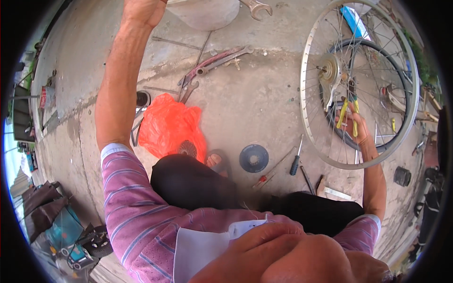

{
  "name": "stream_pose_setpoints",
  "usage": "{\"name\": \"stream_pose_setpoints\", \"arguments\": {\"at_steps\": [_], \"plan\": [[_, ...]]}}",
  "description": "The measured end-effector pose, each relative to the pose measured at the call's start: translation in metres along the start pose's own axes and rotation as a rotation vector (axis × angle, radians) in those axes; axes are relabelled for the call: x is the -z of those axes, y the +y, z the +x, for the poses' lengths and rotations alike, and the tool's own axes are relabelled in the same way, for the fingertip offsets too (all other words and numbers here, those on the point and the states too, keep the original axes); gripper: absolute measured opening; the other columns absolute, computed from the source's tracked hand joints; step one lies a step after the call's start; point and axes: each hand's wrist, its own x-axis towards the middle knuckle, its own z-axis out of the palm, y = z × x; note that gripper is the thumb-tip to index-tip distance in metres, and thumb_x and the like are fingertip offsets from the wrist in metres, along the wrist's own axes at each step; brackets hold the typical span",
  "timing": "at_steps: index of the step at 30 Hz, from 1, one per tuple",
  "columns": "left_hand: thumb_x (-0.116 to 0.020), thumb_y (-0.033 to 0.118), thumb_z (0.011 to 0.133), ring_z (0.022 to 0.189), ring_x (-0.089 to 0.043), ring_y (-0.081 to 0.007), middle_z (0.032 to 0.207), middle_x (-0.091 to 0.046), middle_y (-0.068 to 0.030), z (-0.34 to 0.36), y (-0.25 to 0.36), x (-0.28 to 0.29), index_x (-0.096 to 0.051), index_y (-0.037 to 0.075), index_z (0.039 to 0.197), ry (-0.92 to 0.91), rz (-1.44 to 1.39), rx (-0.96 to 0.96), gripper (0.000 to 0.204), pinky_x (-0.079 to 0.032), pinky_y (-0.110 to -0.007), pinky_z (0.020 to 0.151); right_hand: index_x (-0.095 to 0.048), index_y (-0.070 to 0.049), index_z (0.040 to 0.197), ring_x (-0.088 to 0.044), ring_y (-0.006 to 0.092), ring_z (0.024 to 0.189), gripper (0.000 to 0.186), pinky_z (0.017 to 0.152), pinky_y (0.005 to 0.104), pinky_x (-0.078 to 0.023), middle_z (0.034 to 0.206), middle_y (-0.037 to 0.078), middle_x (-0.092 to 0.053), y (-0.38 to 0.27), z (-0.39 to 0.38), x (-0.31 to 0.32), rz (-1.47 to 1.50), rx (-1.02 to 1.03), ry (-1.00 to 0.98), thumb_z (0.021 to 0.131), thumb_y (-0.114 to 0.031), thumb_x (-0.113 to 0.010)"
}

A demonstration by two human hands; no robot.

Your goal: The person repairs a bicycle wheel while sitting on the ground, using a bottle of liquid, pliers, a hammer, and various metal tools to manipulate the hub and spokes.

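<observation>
My left hand [145, 11] reaches to the top edge of the view, where its fingers are cut off, close to a pale rounded container [207, 13]. On the right, my right hand [359, 128] is closed around yellow-handled pliers [343, 113]. The hand and pliers show through the spokes of a bicycle wheel [304, 89]. Its bare silver rim stands tilted in front of them, and the hub [331, 68] faces me. The jaws of the pliers are hard to make out among the spokes. Behind the rim is a black tyre [398, 59].
Before my knees lie an orange plastic bag [165, 120], a dark disc [254, 158], a screwdriver [295, 164] and a hammer [322, 185]. Farther off are spanners [225, 61] and a large open-ended spanner [257, 8]. A black cylinder [402, 176] sits at the right.
</observation>
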Motion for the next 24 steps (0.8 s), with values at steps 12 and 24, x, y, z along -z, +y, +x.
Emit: {"name": "stream_pose_setpoints", "arguments": {"at_steps": [12,24], "plan": [[-0.060,0.012,0.101,0.071,-0.061,-0.0138,0.086,-0.064,-0.0039,-0.073,0.021,-0.072,-0.062,0.005,0.104,0.003,0.015,0.176,0.008,-0.055,-0.030,0.064,-0.040,-0.012,0.147,-0.064,0.0221,0.106,0.062,0.090,0.0396,-0.051,0.122,0.011,-0.063,-0.004,-0.016,-0.006,-0.154,0.019,-0.036,0.092,-0.034,-0.057],[-0.063,0.016,0.099,0.064,-0.058,-0.0109,0.083,-0.065,0.0001,-0.068,-0.009,-0.083,-0.064,0.011,0.101,-0.126,-0.133,0.265,0.006,-0.051,-0.028,0.058,-0.027,-0.014,0.158,-0.063,0.0229,0.110,0.074,0.094,0.0411,-0.051,0.128,0.012,-0.063,-0.003,-0.020,-0.002,-0.136,-0.025,0.006,0.091,-0.030,-0.055]]}}
